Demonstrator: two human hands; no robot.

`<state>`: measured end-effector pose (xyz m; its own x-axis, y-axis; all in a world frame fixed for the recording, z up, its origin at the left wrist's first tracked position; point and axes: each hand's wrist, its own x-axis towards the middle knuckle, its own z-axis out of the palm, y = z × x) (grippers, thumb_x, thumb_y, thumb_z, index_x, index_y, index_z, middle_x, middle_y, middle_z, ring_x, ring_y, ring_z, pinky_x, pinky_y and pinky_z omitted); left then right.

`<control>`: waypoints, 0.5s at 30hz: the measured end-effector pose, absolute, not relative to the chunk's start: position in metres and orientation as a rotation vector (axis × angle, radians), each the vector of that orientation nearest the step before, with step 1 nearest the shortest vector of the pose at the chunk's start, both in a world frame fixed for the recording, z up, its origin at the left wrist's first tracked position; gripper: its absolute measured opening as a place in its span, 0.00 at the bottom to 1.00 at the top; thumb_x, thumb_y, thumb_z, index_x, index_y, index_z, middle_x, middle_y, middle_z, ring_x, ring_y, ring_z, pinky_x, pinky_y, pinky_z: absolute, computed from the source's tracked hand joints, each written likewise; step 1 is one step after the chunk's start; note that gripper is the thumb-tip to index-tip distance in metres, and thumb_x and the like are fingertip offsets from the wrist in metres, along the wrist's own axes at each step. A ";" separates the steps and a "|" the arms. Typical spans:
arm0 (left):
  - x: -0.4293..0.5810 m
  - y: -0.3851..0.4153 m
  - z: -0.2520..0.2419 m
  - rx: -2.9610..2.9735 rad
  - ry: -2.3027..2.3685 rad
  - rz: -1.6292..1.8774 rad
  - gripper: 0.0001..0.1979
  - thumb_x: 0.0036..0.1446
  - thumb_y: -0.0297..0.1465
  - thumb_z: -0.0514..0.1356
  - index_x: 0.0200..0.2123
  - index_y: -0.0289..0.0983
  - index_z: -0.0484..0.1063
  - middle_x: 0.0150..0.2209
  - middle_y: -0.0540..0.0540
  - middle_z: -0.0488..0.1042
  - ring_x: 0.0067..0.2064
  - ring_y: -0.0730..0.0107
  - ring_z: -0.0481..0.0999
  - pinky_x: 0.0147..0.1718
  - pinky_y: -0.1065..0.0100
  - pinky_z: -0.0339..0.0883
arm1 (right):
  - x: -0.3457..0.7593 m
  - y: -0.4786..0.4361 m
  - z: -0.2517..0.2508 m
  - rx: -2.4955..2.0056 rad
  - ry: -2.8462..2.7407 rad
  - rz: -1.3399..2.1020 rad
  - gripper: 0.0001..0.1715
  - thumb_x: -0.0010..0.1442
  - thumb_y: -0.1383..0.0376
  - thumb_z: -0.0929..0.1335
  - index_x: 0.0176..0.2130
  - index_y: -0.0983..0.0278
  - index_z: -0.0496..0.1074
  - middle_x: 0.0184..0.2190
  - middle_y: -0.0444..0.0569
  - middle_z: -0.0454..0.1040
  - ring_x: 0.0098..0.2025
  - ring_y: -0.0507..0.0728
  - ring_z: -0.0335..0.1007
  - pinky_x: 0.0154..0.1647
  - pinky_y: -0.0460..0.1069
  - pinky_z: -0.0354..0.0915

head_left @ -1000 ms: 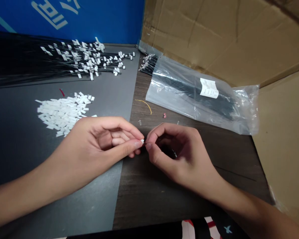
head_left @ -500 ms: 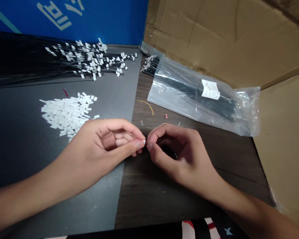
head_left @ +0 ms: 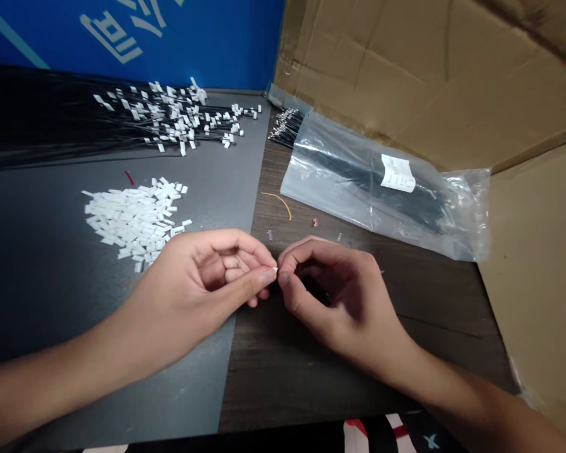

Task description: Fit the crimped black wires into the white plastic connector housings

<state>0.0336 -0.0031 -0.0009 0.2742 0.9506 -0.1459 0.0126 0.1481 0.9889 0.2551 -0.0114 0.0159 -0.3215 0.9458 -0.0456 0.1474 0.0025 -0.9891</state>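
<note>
My left hand (head_left: 202, 280) pinches a tiny white plastic connector (head_left: 275, 269) between thumb and forefinger. My right hand (head_left: 332, 292) meets it fingertip to fingertip, pinching a thin black wire (head_left: 279, 272) whose end runs to the connector. The exact join is hidden by my fingertips. Beyond my left hand lies a heap of loose white connectors (head_left: 134, 220), almost touching my wrist. Further back, a mass of black wires with white connectors on their ends (head_left: 170, 116) spreads across the grey mat (head_left: 38, 264).
A clear plastic bag of black wires (head_left: 382, 182) with a paper label lies on the dark wood table (head_left: 283, 390), its bare wire ends sticking out at the back. A yellow wire scrap (head_left: 278, 204) lies nearby. Cardboard walls stand right, a blue board behind.
Both hands keep the same pinch at the connector. The whole view has drifted slightly, so the heaps and bag sit a little further right and lower.
</note>
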 end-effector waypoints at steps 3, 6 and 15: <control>0.036 -0.003 0.003 1.221 1.073 0.904 0.04 0.64 0.32 0.79 0.36 0.42 0.90 0.25 0.51 0.84 0.29 0.67 0.87 0.31 0.76 0.83 | 0.254 -0.011 0.015 -1.156 -1.495 1.450 0.09 0.65 0.73 0.80 0.38 0.60 0.81 0.35 0.45 0.84 0.37 0.57 0.83 0.43 0.51 0.77; 0.037 -0.005 0.009 1.192 1.064 0.920 0.04 0.63 0.31 0.79 0.42 0.42 0.91 0.29 0.49 0.89 0.33 0.63 0.92 0.35 0.73 0.88 | 0.254 -0.009 0.017 -1.106 -1.358 1.580 0.11 0.64 0.72 0.83 0.37 0.60 0.81 0.33 0.44 0.85 0.37 0.56 0.84 0.43 0.49 0.78; 0.038 -0.011 0.012 1.473 1.030 1.178 0.14 0.65 0.20 0.75 0.39 0.47 0.96 0.38 0.51 0.93 0.39 0.69 0.92 0.42 0.75 0.87 | 0.257 -0.006 0.026 -1.083 -1.326 1.617 0.16 0.61 0.68 0.88 0.35 0.62 0.83 0.33 0.44 0.82 0.34 0.53 0.76 0.39 0.45 0.74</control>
